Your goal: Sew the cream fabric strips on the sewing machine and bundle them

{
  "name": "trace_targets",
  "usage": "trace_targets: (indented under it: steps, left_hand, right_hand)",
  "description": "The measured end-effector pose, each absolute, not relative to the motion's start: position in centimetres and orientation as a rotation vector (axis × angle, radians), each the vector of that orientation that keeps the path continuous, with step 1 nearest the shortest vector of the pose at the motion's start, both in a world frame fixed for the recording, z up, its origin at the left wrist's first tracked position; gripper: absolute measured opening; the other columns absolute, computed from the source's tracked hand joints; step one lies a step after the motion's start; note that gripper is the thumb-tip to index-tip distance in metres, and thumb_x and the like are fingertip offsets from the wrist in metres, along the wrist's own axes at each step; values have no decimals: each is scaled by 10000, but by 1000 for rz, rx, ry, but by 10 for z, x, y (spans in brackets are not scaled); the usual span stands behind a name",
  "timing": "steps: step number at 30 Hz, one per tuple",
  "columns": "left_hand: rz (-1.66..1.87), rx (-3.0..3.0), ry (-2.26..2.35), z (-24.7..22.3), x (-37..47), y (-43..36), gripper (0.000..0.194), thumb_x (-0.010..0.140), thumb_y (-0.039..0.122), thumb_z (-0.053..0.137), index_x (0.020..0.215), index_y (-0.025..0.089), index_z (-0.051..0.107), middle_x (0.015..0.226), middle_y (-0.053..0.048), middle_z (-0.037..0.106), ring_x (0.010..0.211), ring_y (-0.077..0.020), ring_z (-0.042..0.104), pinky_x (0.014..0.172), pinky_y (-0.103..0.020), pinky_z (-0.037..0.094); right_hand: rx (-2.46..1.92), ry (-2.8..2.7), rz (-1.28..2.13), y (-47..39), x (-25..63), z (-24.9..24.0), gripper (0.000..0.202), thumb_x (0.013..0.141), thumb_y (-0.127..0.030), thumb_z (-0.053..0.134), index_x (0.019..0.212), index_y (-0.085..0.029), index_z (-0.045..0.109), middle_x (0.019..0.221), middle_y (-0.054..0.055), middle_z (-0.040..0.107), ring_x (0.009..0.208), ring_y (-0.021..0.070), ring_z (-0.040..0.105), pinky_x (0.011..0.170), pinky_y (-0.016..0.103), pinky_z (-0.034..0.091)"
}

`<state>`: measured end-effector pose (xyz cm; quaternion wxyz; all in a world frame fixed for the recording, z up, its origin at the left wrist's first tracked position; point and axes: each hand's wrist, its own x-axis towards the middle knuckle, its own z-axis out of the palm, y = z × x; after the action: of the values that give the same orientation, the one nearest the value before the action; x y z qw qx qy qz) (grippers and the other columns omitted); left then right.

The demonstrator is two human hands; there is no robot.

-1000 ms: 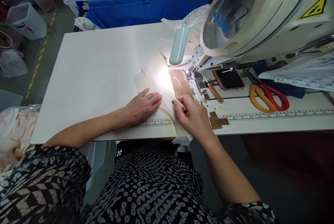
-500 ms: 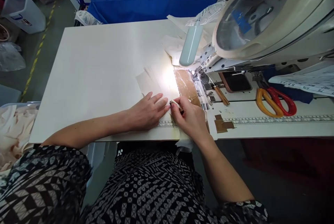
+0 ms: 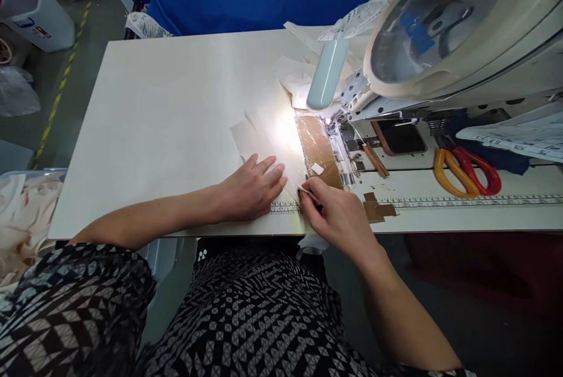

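Observation:
My left hand lies palm down with its fingers stretched out, pressing on a thin, pale piece of fabric on the white sewing table. The fabric's edge runs toward my right hand, which is closed in a pinch. A small whitish thing sticks out between that thumb and forefinger; most of it is hidden, so I cannot tell its kind. Just beyond those fingers, a small white scrap rests on the brown taped strip beside the sewing machine.
A wooden-handled tool, a phone and scissors with orange and red handles lie to the right. A ruler tape runs along the front edge. Blue cloth hangs behind; a bin of pale fabric stands at left.
My right hand has shifted right and toward me, still pinching. The small white scrap now shows on the brown strip. My left hand stays nearly in place on the fabric.

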<state>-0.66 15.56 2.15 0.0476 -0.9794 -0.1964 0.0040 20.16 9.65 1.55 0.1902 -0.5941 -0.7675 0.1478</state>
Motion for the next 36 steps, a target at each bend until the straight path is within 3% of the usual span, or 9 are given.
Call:
trace_targets:
  steps: [3,7,12,19,24,29,33,36]
  left_hand:
    - [38,-2992,-614,23,-7,154,457,923,267,491,1325,55,540,1407,-222,521,1295,-381,482,1028,-524,386]
    - [46,-3027,-606,27,-7,153,483,908,298,535,1341,83,533,1412,-238,506,1299,-406,482,1020,-561,388]
    - [61,-3049,-602,31,-8,153,473,915,323,533,1348,135,526,1395,-233,507,1313,-416,467,996,-571,402]
    - [52,-3034,-623,30,-8,150,476,909,313,540,1340,110,524,1404,-239,500,1315,-402,456,1010,-558,389]
    - [89,-3029,-609,31,-6,150,486,906,290,528,1338,68,516,1399,-258,498,1315,-416,455,1006,-561,400]
    - [81,-3046,-627,31,-7,150,495,909,299,540,1364,105,510,1412,-258,489,1321,-424,453,992,-588,405]
    - [0,-3080,-610,26,-8,150,468,912,267,532,1353,112,518,1423,-241,490,1369,-387,406,1049,-623,353]
    - [-62,-3110,-552,21,-7,150,458,914,222,497,1342,60,517,1409,-208,515,1375,-334,401,1108,-573,331]
  right_hand:
    - [-1698,-2014,543,91,205,17,147,910,-323,474,794,-235,495,543,-44,544,414,117,449,482,262,303]
    - [-1720,-1839,465,93,197,13,162,903,-362,487,809,-231,502,568,-40,555,407,109,429,481,260,329]
    - [-1713,-1869,408,102,189,6,156,904,-353,468,834,-224,519,579,-24,563,421,120,431,505,276,330]
    - [-1773,-1920,392,113,184,2,188,914,-353,437,859,-206,540,657,33,629,484,146,467,544,300,317]
    - [-1816,-1978,388,119,181,5,189,907,-343,433,830,-208,541,628,30,605,532,165,495,547,298,290]
    - [-1758,-2030,550,117,193,18,168,884,-341,479,773,-224,526,549,-24,516,488,140,452,532,283,281]
    - [-1763,-1866,527,106,198,21,169,888,-364,490,796,-224,513,556,-42,514,434,113,410,517,273,300]
    - [-1768,-1814,489,98,195,14,182,899,-379,481,806,-225,512,556,-43,521,415,109,398,508,275,304]
